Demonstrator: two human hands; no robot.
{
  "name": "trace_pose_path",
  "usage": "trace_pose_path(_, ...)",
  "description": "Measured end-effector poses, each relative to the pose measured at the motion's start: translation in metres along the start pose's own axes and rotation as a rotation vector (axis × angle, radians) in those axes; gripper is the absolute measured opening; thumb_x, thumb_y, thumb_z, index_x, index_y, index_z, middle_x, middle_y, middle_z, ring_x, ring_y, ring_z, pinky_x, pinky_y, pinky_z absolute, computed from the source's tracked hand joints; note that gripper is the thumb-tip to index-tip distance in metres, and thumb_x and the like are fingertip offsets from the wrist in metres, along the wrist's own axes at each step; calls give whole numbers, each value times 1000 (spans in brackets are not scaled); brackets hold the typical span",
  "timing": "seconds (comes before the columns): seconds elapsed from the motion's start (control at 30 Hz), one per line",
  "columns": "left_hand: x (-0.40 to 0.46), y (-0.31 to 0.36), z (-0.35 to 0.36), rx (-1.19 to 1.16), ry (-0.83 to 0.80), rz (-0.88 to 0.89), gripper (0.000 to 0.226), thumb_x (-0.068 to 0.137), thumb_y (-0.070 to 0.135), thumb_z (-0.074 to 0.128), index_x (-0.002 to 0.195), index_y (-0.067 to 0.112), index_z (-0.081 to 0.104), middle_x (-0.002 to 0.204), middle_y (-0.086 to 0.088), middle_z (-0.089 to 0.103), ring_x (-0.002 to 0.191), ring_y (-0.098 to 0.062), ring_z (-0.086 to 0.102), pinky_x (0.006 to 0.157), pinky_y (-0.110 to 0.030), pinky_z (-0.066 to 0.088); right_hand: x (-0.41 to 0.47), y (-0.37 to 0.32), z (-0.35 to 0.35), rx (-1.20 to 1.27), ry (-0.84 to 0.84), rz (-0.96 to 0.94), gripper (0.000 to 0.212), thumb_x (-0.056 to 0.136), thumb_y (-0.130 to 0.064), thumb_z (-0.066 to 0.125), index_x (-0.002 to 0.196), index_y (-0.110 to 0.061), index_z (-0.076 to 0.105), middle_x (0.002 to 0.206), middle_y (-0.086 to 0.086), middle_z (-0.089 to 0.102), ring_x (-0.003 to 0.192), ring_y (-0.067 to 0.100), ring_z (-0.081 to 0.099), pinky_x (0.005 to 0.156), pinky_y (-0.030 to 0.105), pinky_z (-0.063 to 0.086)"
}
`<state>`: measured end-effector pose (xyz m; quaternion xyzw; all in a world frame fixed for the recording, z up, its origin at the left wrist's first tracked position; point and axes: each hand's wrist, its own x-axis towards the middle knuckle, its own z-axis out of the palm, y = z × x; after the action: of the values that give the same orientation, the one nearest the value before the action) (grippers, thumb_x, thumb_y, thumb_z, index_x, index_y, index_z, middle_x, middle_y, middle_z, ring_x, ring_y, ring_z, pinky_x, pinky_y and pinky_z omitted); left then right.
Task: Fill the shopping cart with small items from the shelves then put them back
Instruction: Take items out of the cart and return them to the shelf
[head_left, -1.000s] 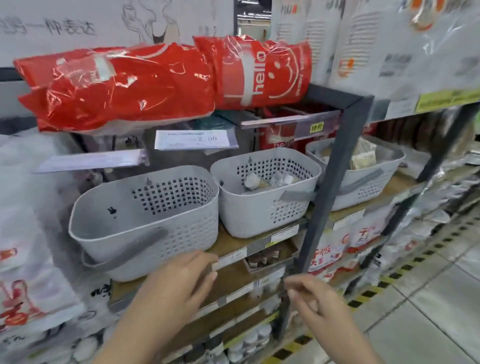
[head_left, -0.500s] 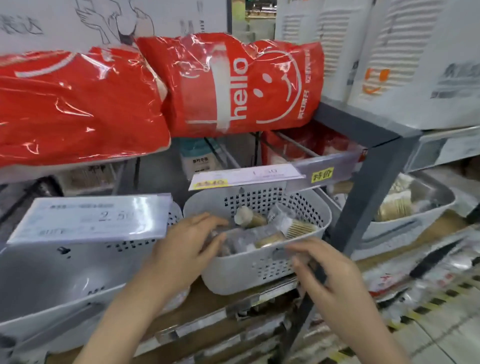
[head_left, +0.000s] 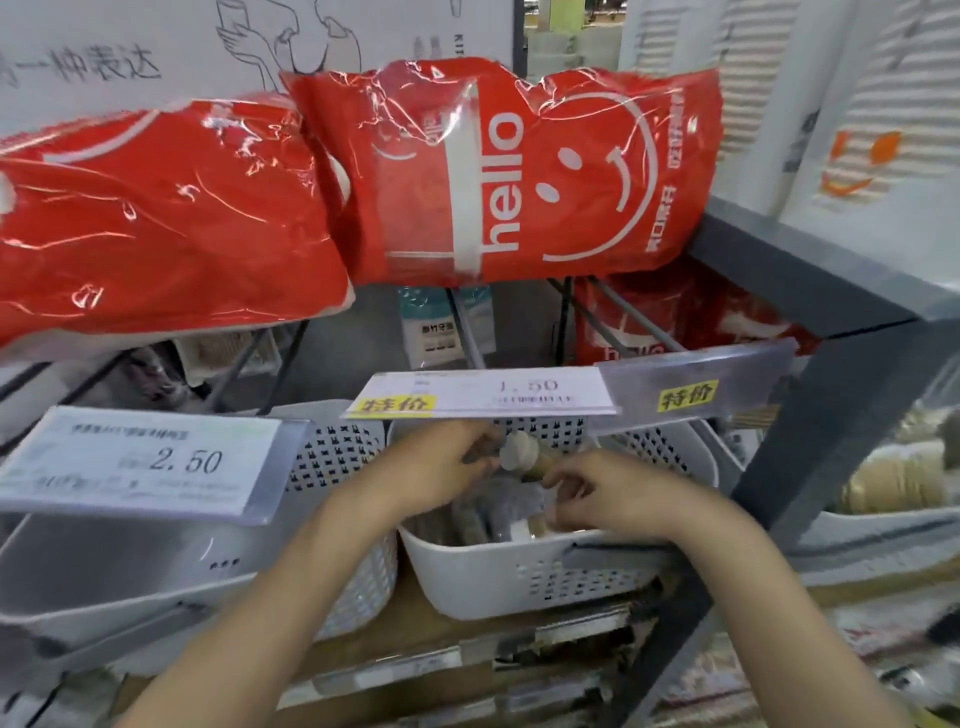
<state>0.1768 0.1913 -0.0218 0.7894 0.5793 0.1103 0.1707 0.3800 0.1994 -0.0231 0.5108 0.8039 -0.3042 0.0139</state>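
The middle white perforated basket on the shelf holds several small clear-wrapped packets. Both my hands reach into it. A small container with a white round cap and brown body is lifted above the packets. My left hand grips it at the cap side with curled fingers. My right hand pinches its brown end, and its lower fingers curl down among the packets. The picture is blurred around the fingers. No shopping cart is in view.
A price tag reading 1.50 hangs just over the basket. A white basket with a 2.50 tag stands to the left. Red "hello" bags lie on the shelf above. A grey shelf post rises at the right, with another basket behind it.
The view has moved closer to the middle basket. Both hands went from its front rim into it, and they now hold the white-capped container raised over the packets.
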Motion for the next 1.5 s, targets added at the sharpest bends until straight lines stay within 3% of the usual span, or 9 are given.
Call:
trace_pose_path(0.3, 63, -3, 30, 81, -240, -262, 47, 89, 58, 49, 100, 15, 64, 102, -5, 65, 93, -22, 59, 85, -32, 46, 10, -4, -2, -123, -192, -34, 39, 89, -49, 57, 111, -20, 70, 114, -4, 66, 104, 16, 59, 94, 33, 47)
trace_pose_path(0.43, 71, 3, 36, 19, -166, -290, 46, 89, 53, 53, 120, 19, 60, 122, -7, 63, 108, -25, 59, 90, -28, 45, 10, 0, 1, -84, -143, -47, 40, 89, -44, 60, 109, -10, 69, 111, -2, 63, 105, 19, 58, 95, 34, 47)
trace_pose_path(0.67, 68, 8, 35, 29, -130, -267, 47, 79, 49, 68, 117, 21, 60, 114, 0, 65, 100, -20, 60, 86, -29, 47, 9, 8, 8, 110, 45, -65, 35, 85, -50, 64, 92, -16, 67, 87, -3, 65, 82, 13, 59, 71, 31, 42)
trace_pose_path(0.87, 62, 8, 21, 134, -70, -230, 62, 56, 65, 70, 100, 23, 65, 95, 4, 67, 89, -17, 63, 80, -33, 53, 6, 6, 10, 118, 102, -68, 33, 86, -47, 64, 94, -15, 68, 91, 3, 67, 86, 18, 61, 70, 30, 41)
trace_pose_path(0.97, 44, 2, 0, 10, 6, -258, 70, 51, 60, 69, 113, 28, 60, 105, 7, 64, 97, -15, 59, 86, -33, 51, 8, 7, 12, 129, 129, -37, 37, 81, -53, 67, 86, -16, 68, 85, 5, 69, 81, 20, 63, 66, 32, 41)
trace_pose_path(1.07, 15, 4, -16, -119, 150, -286, 40, 75, 33, 71, 112, 21, 60, 103, 4, 64, 98, -15, 59, 87, -30, 48, 7, 7, 12, 123, 173, -33, 35, 79, -53, 68, 86, -19, 67, 83, 1, 68, 80, 18, 63, 72, 35, 48)
trace_pose_path(1.17, -13, 16, -16, -373, 366, -223, 12, 85, 11, 65, 90, 22, 65, 79, 24, 69, 82, 8, 63, 72, -7, 45, 4, 5, 11, 125, 233, -48, 29, 79, -51, 70, 87, -23, 64, 83, -4, 66, 80, 15, 61, 76, 35, 49)
trace_pose_path(1.33, -47, 34, 3, -677, 719, -180, 29, 82, 4, 68, 108, 16, 63, 96, 16, 68, 91, 7, 62, 72, -4, 43, -6, -2, 12, 38, 508, -168, 35, 79, -52, 68, 105, -30, 62, 99, -8, 65, 89, 12, 57, 70, 30, 43)
trace_pose_path(1.5, -83, 58, 20, -777, 913, -161, 43, 72, 23, 80, 107, 22, 55, 104, 8, 65, 95, -1, 61, 77, -11, 46, -12, 1, 19, 58, 694, -371, 53, 85, -48, 61, 130, -21, 52, 125, 3, 58, 120, 25, 47, 91, 34, 40)
